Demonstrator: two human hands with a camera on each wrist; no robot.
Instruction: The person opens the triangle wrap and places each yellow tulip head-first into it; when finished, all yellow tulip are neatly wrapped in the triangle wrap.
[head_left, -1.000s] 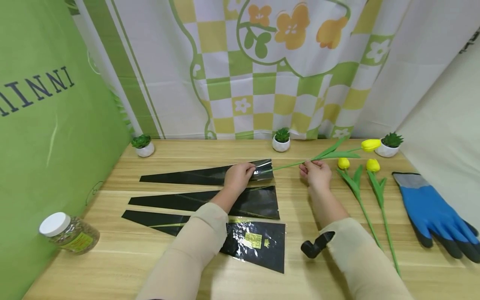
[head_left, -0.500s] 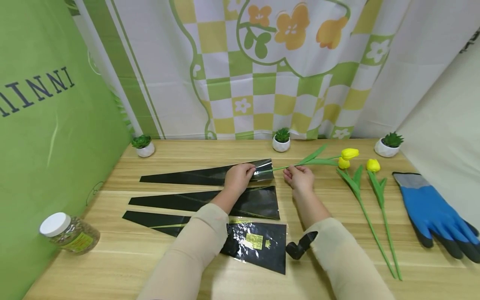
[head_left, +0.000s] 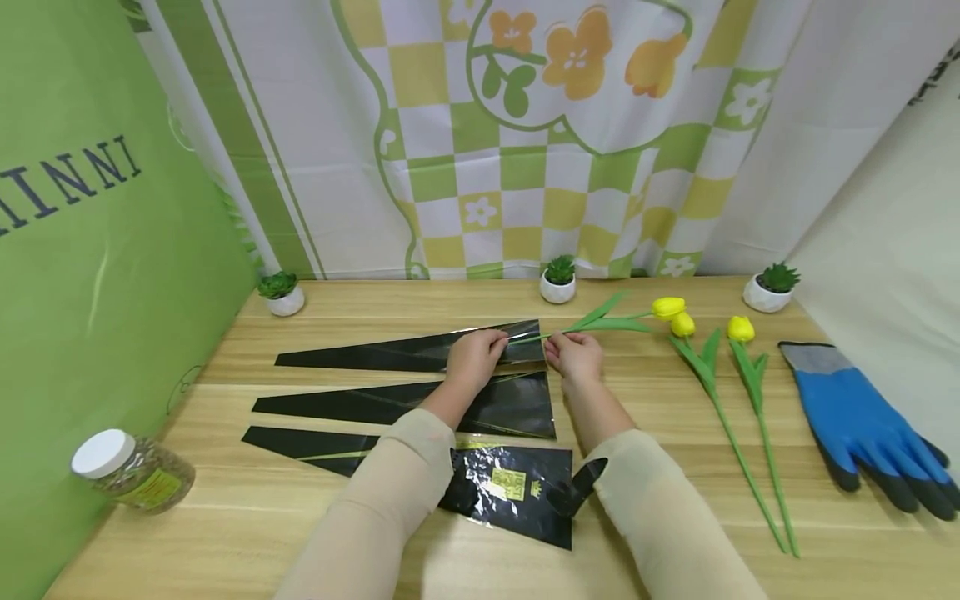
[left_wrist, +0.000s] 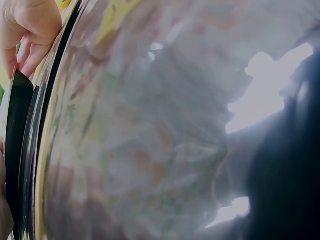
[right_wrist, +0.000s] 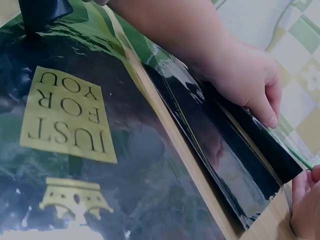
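My left hand (head_left: 474,357) pinches the far black flower sleeve (head_left: 360,356) close to its wide mouth. From the right, my right hand (head_left: 577,358) pinches the green stem of a yellow tulip (head_left: 667,308), near that mouth. The stem's lower part lies inside the sleeve; how deep its end reaches is hidden. Head and leaves of this tulip stay outside, pointing right. The right wrist view shows the stem (right_wrist: 300,157) between the sleeve and my right hand (right_wrist: 306,205). Nearer lie a middle black sleeve (head_left: 517,404) and a front one (head_left: 536,500), printed in gold.
Two more yellow tulips (head_left: 741,329) lie at the right, beside a blue work glove (head_left: 862,417). Small potted succulents (head_left: 558,281) line the back edge. A white-lidded jar (head_left: 135,471) lies at the left. The left forearm crosses over the middle and front sleeves.
My right hand has moved left with the tulip, and more of its stem has slid into the far sleeve. The left hand keeps its hold; the head view has shifted slightly.
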